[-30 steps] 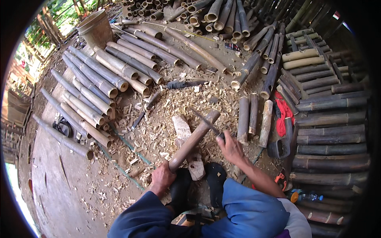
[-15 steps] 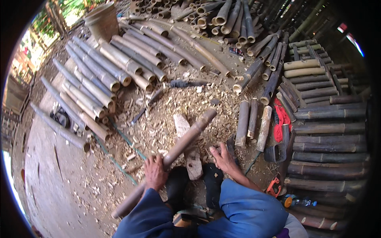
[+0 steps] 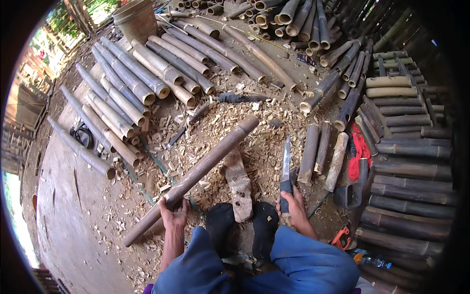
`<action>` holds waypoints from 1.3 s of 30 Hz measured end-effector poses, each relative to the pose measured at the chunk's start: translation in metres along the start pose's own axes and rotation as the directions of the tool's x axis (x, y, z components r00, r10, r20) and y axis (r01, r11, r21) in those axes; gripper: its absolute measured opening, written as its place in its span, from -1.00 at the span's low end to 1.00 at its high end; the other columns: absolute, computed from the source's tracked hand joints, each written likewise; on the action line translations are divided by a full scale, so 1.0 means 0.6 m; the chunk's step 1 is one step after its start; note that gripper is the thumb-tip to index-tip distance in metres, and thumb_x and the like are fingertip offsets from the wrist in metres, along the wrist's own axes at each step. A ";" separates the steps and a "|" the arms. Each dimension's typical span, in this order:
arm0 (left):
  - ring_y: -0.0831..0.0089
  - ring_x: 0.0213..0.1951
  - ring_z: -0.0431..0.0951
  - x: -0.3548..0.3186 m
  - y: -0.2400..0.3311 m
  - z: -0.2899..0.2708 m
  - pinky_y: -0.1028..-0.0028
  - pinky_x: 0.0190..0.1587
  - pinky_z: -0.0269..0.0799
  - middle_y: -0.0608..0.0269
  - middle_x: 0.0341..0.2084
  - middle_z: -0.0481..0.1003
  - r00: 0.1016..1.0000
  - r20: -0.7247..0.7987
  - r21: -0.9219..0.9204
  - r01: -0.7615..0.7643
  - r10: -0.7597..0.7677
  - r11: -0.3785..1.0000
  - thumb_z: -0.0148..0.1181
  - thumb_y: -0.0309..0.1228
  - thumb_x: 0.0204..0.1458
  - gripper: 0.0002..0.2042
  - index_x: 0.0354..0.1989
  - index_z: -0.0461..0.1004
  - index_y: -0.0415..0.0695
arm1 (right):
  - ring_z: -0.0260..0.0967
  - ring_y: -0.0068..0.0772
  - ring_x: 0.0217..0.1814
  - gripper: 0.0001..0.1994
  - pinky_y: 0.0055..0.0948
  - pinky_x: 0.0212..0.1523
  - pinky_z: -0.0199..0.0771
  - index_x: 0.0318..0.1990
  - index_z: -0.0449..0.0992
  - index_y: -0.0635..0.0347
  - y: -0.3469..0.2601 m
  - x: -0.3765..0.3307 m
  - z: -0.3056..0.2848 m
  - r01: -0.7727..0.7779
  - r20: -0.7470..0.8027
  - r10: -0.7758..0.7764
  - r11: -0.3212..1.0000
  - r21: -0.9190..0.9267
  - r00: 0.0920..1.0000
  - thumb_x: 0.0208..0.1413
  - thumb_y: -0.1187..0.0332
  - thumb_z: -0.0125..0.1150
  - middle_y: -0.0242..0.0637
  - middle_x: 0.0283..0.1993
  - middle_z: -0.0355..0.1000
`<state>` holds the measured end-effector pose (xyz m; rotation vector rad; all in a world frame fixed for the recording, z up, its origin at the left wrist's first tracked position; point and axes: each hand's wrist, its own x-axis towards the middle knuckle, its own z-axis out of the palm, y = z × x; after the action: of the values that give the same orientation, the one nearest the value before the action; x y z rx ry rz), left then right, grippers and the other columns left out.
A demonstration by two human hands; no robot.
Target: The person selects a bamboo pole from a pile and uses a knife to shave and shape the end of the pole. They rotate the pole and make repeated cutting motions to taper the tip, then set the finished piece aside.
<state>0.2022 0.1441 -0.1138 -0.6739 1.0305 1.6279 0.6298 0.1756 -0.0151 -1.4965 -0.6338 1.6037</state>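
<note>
Wood chips cover the ground between rows of bamboo. Left hand has its fingers clenched around a long bamboo pole – it slants up and to the right, over the chopping block. Right hand grips a knife, blade pointing away, just right of the pole.

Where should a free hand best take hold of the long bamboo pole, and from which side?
Probably on the bare shaft above the left hand, coming from above. The bamboo pole lies slanted with its far end raised over the wood chips, so its middle is free all round.
</note>
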 end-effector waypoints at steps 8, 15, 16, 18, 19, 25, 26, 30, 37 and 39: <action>0.15 0.17 0.56 -0.135 0.104 0.243 0.03 0.32 0.40 0.08 0.02 0.59 0.625 0.648 0.055 -0.609 0.436 0.791 0.24 -0.05 0.27 -0.59 0.08 0.50 -0.12 | 0.46 -0.44 -0.51 -0.62 -0.43 -0.63 0.46 0.24 0.30 0.17 -0.024 -0.010 0.002 0.045 -0.020 -0.044 0.997 0.058 0.999 0.37 0.29 0.17 -0.23 -0.33 0.45; 0.14 0.09 0.51 -0.198 0.072 0.379 0.02 0.35 0.29 0.07 -0.07 0.47 0.230 0.909 -0.087 -0.711 0.347 0.698 0.24 -0.24 0.21 -0.56 0.17 0.34 -0.17 | 0.50 0.05 -0.41 -0.57 -0.03 -0.30 0.48 0.23 0.37 0.30 -0.005 0.067 0.013 0.311 0.025 -0.386 0.699 -0.644 0.922 0.40 0.16 0.16 -0.05 -0.35 0.50; 0.15 0.09 0.49 -0.214 0.066 0.391 0.01 0.35 0.29 0.08 -0.06 0.46 0.183 0.913 -0.119 -0.736 0.365 0.667 0.24 -0.24 0.20 -0.54 0.19 0.31 -0.17 | 0.53 0.29 -0.34 -0.56 0.13 -0.18 0.48 0.20 0.38 0.32 -0.017 0.069 0.028 0.322 0.038 -0.421 0.630 -0.706 0.906 0.39 0.15 0.17 0.06 -0.34 0.53; 0.19 0.02 0.45 -0.231 0.043 0.413 0.05 0.29 0.31 0.12 -0.11 0.40 0.152 0.917 -0.155 -0.718 0.370 0.679 0.28 -0.27 0.13 -0.53 0.15 0.29 -0.14 | 0.55 0.34 -0.28 -0.58 0.15 -0.19 0.48 0.17 0.39 0.32 -0.060 0.058 0.036 0.284 0.060 -0.383 0.563 -0.776 0.922 0.40 0.14 0.15 0.13 -0.33 0.53; 0.21 -0.01 0.44 -0.234 0.045 0.415 0.07 0.28 0.31 0.14 -0.14 0.38 0.075 0.947 -0.166 -0.720 0.313 0.673 0.30 -0.28 0.10 -0.53 0.13 0.29 -0.13 | 0.56 0.37 -0.25 -0.59 0.15 -0.19 0.48 0.15 0.39 0.33 -0.072 0.065 0.047 0.286 0.095 -0.355 0.535 -0.795 0.930 0.41 0.13 0.14 0.16 -0.32 0.53; 0.25 -0.09 0.42 -0.260 0.025 0.428 0.13 0.20 0.33 0.20 -0.21 0.34 -0.080 0.980 -0.180 -0.742 0.181 0.645 0.35 -0.30 -0.01 -0.54 0.03 0.30 -0.08 | 0.61 0.26 -0.25 -0.54 0.03 -0.30 0.58 0.24 0.33 0.40 -0.167 0.042 0.118 0.613 0.243 -0.651 0.428 -0.664 0.719 0.42 0.18 0.15 0.19 -0.29 0.56; 0.25 -0.08 0.42 -0.265 0.019 0.432 0.12 0.19 0.33 0.20 -0.21 0.34 -0.078 0.980 -0.178 -0.749 0.182 0.639 0.35 -0.31 0.00 -0.54 0.03 0.30 -0.08 | 0.62 0.24 -0.27 -0.52 0.02 -0.32 0.58 0.27 0.31 0.42 -0.167 0.044 0.126 0.684 0.253 -0.737 0.366 -0.631 0.627 0.42 0.19 0.15 0.18 -0.30 0.56; 0.26 -0.08 0.42 -0.281 -0.018 0.450 0.13 0.19 0.33 0.19 -0.19 0.35 -0.106 0.983 -0.176 -0.779 0.150 0.602 0.34 -0.33 0.02 -0.56 0.05 0.31 -0.08 | 0.59 0.21 -0.43 -0.64 0.05 -0.45 0.56 0.11 0.29 0.35 -0.061 0.129 0.083 0.471 0.240 -0.568 0.303 -0.828 0.787 0.38 0.25 0.17 0.12 -0.42 0.54; 0.26 -0.07 0.42 -0.283 -0.021 0.460 0.14 0.19 0.33 0.17 -0.18 0.36 -0.095 0.984 -0.166 -0.779 0.148 0.604 0.34 -0.38 0.07 -0.59 0.05 0.31 -0.09 | 0.58 0.18 -0.44 -0.70 0.01 -0.46 0.53 -0.04 0.28 0.30 -0.174 0.068 0.131 0.433 0.205 -0.457 0.478 -0.765 0.866 0.43 0.20 0.12 0.10 -0.43 0.52; 0.25 -0.09 0.43 -0.287 -0.016 0.463 0.16 0.16 0.35 0.16 -0.19 0.37 -0.088 0.984 -0.163 -0.806 0.158 0.568 0.35 -0.37 0.06 -0.58 0.05 0.31 -0.09 | 0.59 0.14 -0.43 -0.69 -0.03 -0.46 0.54 -0.03 0.29 0.31 -0.206 0.028 0.146 0.589 0.200 -0.657 0.446 -0.674 0.727 0.44 0.19 0.12 0.09 -0.41 0.53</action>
<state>0.2807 0.3085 0.1576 1.3936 0.5655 1.7448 0.5742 0.2698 0.0913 -1.5350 -1.6776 0.6848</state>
